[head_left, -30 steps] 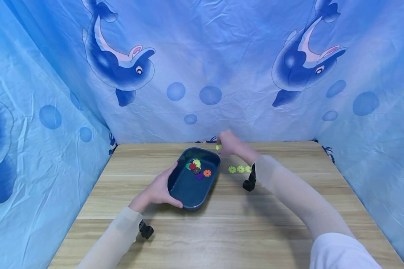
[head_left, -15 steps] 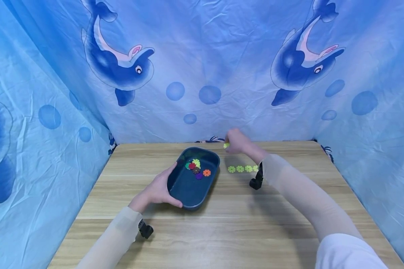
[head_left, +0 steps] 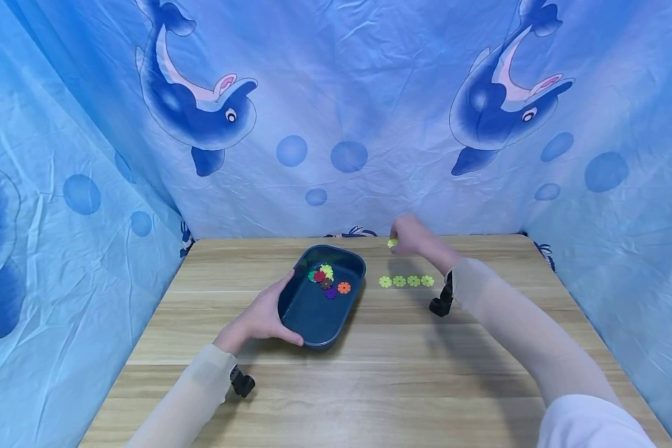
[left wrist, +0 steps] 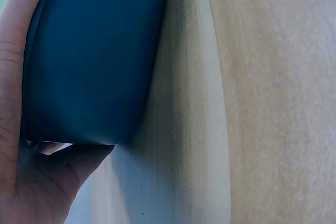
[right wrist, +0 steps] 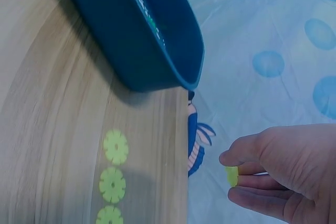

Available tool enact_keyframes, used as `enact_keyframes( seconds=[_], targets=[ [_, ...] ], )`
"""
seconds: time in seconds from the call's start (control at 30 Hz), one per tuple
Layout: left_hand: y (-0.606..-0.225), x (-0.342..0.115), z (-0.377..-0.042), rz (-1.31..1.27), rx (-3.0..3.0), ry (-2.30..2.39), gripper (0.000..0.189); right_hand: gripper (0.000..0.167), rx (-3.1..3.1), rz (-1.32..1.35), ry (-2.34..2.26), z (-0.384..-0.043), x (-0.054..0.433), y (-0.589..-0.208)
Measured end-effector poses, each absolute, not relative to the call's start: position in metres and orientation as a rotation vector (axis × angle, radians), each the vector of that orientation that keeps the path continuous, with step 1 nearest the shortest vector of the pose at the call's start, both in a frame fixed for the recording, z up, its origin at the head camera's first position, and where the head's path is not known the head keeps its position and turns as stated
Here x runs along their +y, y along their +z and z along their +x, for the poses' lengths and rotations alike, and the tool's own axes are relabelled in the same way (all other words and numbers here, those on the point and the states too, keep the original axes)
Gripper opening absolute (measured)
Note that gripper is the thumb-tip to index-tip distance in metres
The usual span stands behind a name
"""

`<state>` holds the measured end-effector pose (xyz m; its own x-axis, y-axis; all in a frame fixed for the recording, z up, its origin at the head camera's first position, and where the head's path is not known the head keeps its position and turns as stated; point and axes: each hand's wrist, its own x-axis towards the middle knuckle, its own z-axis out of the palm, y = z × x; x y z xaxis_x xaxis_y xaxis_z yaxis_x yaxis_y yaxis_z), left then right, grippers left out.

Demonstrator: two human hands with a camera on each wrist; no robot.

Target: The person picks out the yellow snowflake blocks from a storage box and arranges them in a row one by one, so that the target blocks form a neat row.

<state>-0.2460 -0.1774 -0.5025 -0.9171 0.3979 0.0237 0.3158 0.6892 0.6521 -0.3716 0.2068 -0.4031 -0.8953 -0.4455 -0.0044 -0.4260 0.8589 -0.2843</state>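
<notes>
While dolphin-print cloth (head_left: pixel 341 112) walls the wooden table (head_left: pixel 381 373), fingers grip tray (head_left: pixel 313 311) and disc (head_left: pixel 392 243).

Wooden table (head_left: pixel 369 386), pale grain running side to side. Blue cloth backdrop (head_left: pixel 336 93) hangs behind and along both sides, printed with dolphins (head_left: pixel 201 99) and round bubbles (head_left: pixel 350 157). Cloth creased; its lower edge meets the table's far edge and side edges

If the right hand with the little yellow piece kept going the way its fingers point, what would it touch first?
Probably the blue dolphin curtain behind the table's far edge: the right hand pinching the yellow piece points that way, with nothing visible between, though depth is hard to judge.
</notes>
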Motion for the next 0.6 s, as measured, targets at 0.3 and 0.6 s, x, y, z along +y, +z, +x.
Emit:
enact_keyframes(
  seconds=[0.3,0.6],
  targets=[
    [-0.502,-0.178,-0.246,0.593,2.781,1.025,0.151,0.023,2.978,-0.688,-0.381,-0.372,0.234,-0.409],
    [-0.502,-0.177,-0.246,0.580,2.772,1.033,0.150,0.030,2.954,-0.617,-0.399,-0.369,0.262,-0.418]
  ],
)
